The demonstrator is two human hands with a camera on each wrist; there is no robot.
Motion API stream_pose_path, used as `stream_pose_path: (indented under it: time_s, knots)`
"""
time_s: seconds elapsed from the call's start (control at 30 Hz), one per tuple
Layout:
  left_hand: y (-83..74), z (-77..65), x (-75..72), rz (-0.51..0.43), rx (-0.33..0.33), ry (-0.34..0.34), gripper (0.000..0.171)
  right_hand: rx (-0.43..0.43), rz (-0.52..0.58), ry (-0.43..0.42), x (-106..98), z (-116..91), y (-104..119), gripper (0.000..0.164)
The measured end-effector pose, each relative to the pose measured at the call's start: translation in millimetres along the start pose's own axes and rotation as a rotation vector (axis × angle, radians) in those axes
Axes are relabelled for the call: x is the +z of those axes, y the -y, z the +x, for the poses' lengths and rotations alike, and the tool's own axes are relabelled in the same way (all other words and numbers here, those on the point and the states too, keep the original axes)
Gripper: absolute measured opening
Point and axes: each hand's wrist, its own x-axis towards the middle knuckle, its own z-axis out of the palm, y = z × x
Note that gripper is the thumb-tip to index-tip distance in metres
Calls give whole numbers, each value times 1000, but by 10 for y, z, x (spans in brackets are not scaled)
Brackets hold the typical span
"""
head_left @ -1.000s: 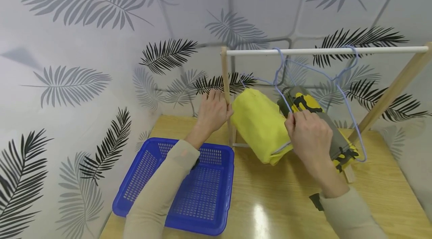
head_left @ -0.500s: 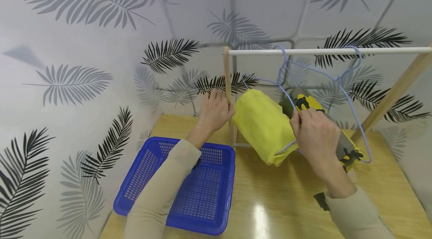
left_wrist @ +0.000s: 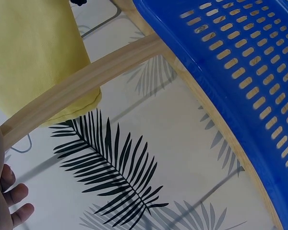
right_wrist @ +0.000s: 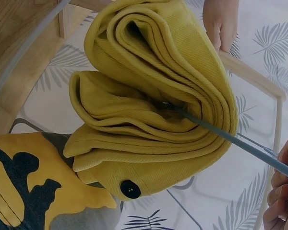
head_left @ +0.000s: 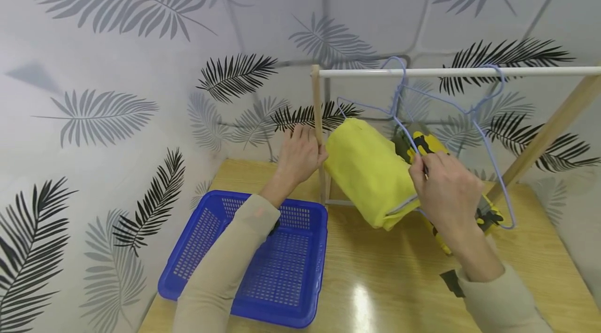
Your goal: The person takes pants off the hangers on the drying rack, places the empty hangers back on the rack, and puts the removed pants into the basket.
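Note:
My left hand (head_left: 300,153) grips the left wooden post (head_left: 317,106) of a small clothes rack. My right hand (head_left: 446,187) holds the sloping arm of a light blue clothes hanger (head_left: 405,129), near its lower right corner. Over that hanger hangs a folded yellow garment (head_left: 368,171); the right wrist view shows its thick layers and a dark button (right_wrist: 130,189). The hanger's hook stands slightly above the white rail (head_left: 441,72). Behind my right hand, a yellow, black and grey camouflage garment (head_left: 488,213) hangs on a second blue hanger (head_left: 490,140), partly hidden.
A blue perforated plastic basket (head_left: 281,317) sits on the wooden table (head_left: 380,265) at the left, under my left forearm. The rack's right post (head_left: 540,134) slants down at the right. A leaf-patterned wall (head_left: 141,114) stands close behind the rack.
My right hand has shifted right and slightly down. The hanger's hook has risen from the rail, and the yellow garment has moved a little right. My left hand stays on the post.

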Motion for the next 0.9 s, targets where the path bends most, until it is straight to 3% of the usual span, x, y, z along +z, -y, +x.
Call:
stream_pose_path:
  time_s: [0.33, 0.9]
  knots:
    - [26, -15, -20, 0, -8, -13, 32, 30, 36, -50, -93, -14, 35, 37]
    - [2, -1, -23, -7, -1, 0, 33, 69, 64, -45, -261, -40, -24, 41]
